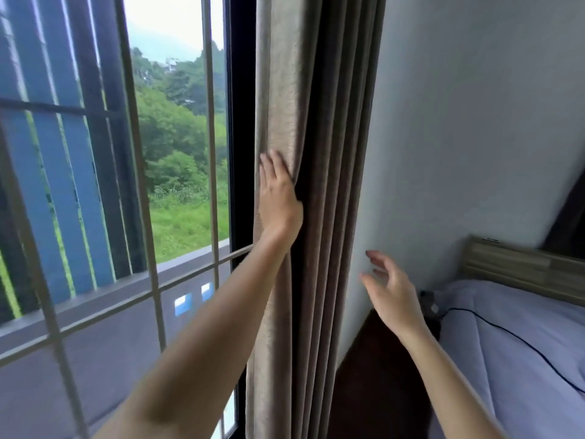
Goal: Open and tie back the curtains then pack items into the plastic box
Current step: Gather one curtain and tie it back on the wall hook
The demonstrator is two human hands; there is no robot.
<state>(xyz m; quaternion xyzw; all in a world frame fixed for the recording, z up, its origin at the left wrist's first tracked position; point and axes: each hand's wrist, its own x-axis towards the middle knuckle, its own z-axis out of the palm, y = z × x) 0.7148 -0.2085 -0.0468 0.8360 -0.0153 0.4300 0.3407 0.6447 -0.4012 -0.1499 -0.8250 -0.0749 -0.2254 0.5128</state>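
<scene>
Beside the window, your left hand (278,198) presses flat on the gathered curtain (319,128); your right hand (391,291) hovers spread, empty. Next, find a tie-back.

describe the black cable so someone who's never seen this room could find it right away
Start at the bed in the lower right corner, under the wooden headboard. The black cable runs as a thin line across the pale blue bedding. It is the only dark, thin line on that plain cover.
</scene>
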